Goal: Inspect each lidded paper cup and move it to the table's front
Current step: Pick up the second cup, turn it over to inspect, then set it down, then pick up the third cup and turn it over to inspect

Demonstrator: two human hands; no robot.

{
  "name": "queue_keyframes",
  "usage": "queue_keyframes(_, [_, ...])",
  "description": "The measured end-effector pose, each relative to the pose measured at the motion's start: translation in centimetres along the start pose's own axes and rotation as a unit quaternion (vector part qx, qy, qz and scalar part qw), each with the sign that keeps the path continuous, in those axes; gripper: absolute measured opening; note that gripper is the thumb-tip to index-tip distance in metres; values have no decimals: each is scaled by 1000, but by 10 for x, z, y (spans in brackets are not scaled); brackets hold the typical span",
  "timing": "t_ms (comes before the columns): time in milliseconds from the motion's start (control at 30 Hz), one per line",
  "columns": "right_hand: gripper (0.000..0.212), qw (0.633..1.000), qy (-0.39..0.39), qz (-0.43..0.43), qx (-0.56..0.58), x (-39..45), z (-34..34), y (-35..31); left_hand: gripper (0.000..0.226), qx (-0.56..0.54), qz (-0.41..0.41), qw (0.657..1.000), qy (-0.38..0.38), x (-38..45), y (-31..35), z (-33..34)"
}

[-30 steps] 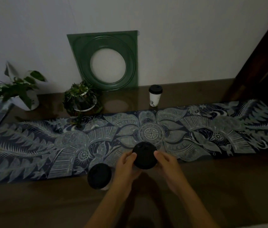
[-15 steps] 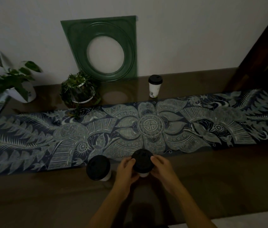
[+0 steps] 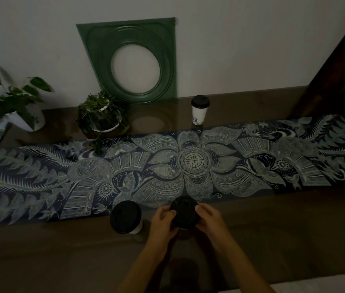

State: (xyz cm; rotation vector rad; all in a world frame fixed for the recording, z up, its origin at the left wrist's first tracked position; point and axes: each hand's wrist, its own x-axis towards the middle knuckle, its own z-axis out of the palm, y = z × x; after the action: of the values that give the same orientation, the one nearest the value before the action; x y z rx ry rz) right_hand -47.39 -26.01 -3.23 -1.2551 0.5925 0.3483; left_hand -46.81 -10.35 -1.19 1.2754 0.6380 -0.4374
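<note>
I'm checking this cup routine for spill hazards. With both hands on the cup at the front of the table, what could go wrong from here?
1. The left hand and right hand hold the held cup close beside the front cup; a left elbow or wrist swing might tip that one.
2. The back cup stands beyond the runner, near the small plant; reaching for it over the front cups could knock them.
3. The light is dim, so lid flaws may go unseen.

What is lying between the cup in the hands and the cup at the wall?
Head view: only the patterned table runner lies between the held cup and the far cup.
</note>
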Motion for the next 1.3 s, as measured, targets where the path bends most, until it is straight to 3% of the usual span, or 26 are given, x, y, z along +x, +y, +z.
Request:
queue_keyframes(233, [15, 999, -3, -32, -37, -3, -2, -5, 19, 28, 49, 998, 7, 2, 3, -3])
queue_keyframes(400, [38, 986, 14, -102, -130, -7, -8, -19, 37, 165, 199, 966, 9, -3, 10, -5])
queue_keyframes(467, [48, 959, 25, -166, -227, -7, -8, -33, 43, 239, 273, 931, 16, -3, 18, -4])
queue_keyframes(633, [68, 830, 74, -320, -451, 1, -8, -76, 63, 396, 385, 832, 57, 11, 54, 2])
queue_keyframes(733, [71, 767, 108, -389, -498, 8, -5, -109, 65, 445, 457, 765, 87, 21, 87, 13])
queue_keyframes(833, [76, 740, 129, -419, -510, 19, -3, -141, 65, 478, 500, 714, 107, 33, 121, 30])
queue_keyframes(933, [80, 736, 135, -433, -502, 40, -4, -174, 66, 485, 543, 675, 122, 47, 154, 53])
queue_keyframes(1067, [81, 749, 146, -435, -478, 74, -10, -212, 70, 506, 549, 653, 125, 72, 190, 85])
queue_keyframes(1300, [91, 825, 128, -376, -401, 156, -27, -252, 75, 550, 525, 639, 119, 145, 224, 139])
